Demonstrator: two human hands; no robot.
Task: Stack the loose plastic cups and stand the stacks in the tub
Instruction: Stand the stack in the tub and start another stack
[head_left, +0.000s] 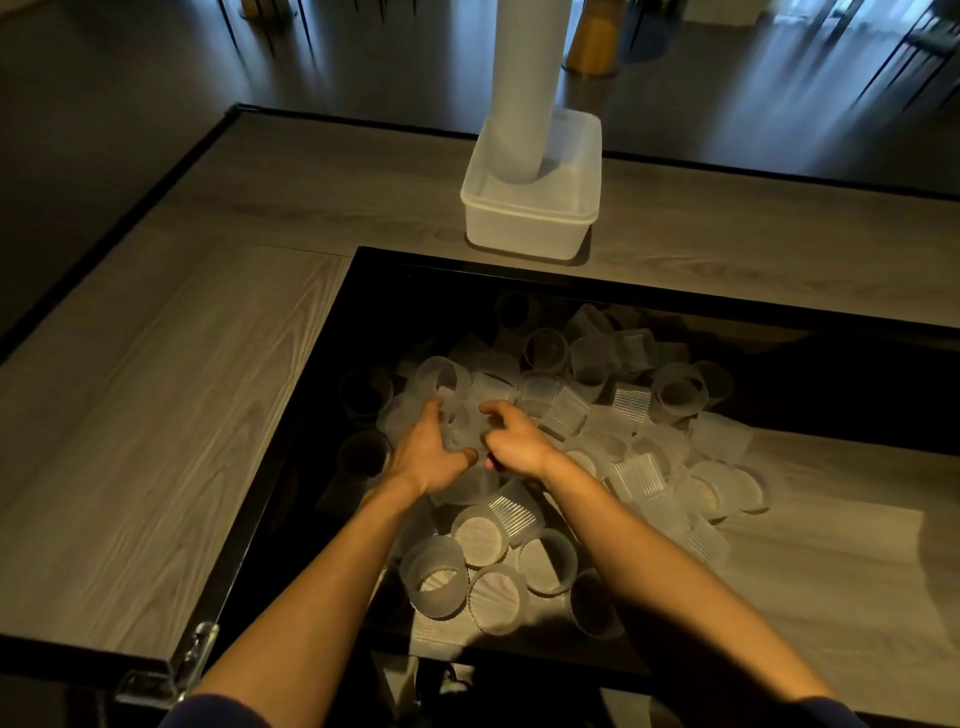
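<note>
A heap of several loose translucent plastic cups (587, 410) lies on the black glass panel of the table. Both hands reach into the heap's near-left part. My left hand (428, 457) has its fingers curled round a cup (467, 434) from the left. My right hand (511, 441) curls over the same cup from the right, thumb toward me. A white rectangular tub (524, 221) stands beyond the heap on the wooden surface. One tall stack of cups (524, 88) stands upright inside it, leaning on the tub's far left.
The black glass panel (322, 467) is framed by grey wood tabletop (156, 415). Cups spread right onto the wood (727, 488). A metal clamp (171, 670) sits at the table's near-left edge. Dark floor and a yellow object (592, 41) lie beyond the table.
</note>
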